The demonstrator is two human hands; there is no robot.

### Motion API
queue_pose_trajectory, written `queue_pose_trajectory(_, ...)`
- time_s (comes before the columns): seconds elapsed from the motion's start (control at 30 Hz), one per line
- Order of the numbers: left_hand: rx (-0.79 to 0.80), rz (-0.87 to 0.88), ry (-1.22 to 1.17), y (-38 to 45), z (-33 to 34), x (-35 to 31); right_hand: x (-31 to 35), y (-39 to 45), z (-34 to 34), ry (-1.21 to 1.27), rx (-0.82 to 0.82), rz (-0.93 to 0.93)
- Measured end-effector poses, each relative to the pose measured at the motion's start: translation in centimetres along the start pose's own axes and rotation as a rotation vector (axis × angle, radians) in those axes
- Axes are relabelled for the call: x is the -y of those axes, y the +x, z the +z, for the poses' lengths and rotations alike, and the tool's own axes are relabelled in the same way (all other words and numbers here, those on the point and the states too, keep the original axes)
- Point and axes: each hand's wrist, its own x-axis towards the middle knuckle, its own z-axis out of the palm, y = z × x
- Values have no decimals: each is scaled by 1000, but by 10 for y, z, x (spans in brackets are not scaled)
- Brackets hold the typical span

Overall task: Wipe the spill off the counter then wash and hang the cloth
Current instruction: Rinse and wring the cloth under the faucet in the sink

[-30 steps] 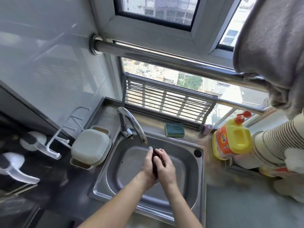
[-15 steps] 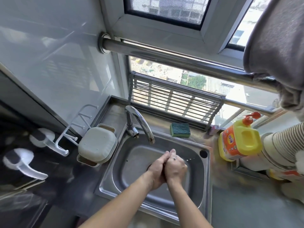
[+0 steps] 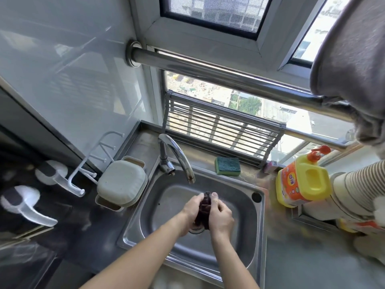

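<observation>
Fingers (image 3: 200,198) of both hands are curled round the dark brown bunched cloth (image 3: 204,207), which I hold pressed between the left hand (image 3: 192,212) and the right hand (image 3: 220,215). I keep it above the drain of the rectangular stainless steel sink (image 3: 259,222), just below the curved chrome tap (image 3: 177,152), presumably so that wrung water falls into the basin. I cannot tell whether water runs. Beside the sink, the white lidded plastic box (image 3: 121,181) stands closed, contents hidden.
</observation>
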Motion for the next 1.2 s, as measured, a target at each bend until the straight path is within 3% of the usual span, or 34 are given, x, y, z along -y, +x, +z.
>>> queue_pose_trajectory(0.1, -23, 91, 1, -4, -5, 2, -2, -1, 1, 160, 269, 72)
queue_pose_trajectory(0.2, -133, 83, -109, -2, -15, 2, -4, 9, -7, 325, 366, 120)
queue_pose_trajectory(0.3, -267, 87, -131, 3, -24, 1, -1, 12, -10, 309, 215, 111)
queue_pose_trajectory(0.4, -250, 67, -77, 2, -18, 0, 2, 5, -1, 288, -10, 111)
queue_pose_trajectory(0.53, -71, -15, -111, -6, 3, 4, 6, -14, 14, 53, 89, -33)
queue_pose_trajectory(0.63, -75, 51, -123, -7, 11, 6, 6, -12, 19, -41, 25, -90)
queue_pose_trajectory(0.83, -158, 130, -133, -3, 15, 7, 17, -5, 16, -125, -141, 4)
queue_pose_trajectory(1.03, -143, 134, -145, -5, 17, 3, 28, 0, 15, -175, -121, 38)
queue_pose_trajectory(1.2, -104, 249, 155, -6, 1, 7, 29, 8, 8, -163, -2, 198)
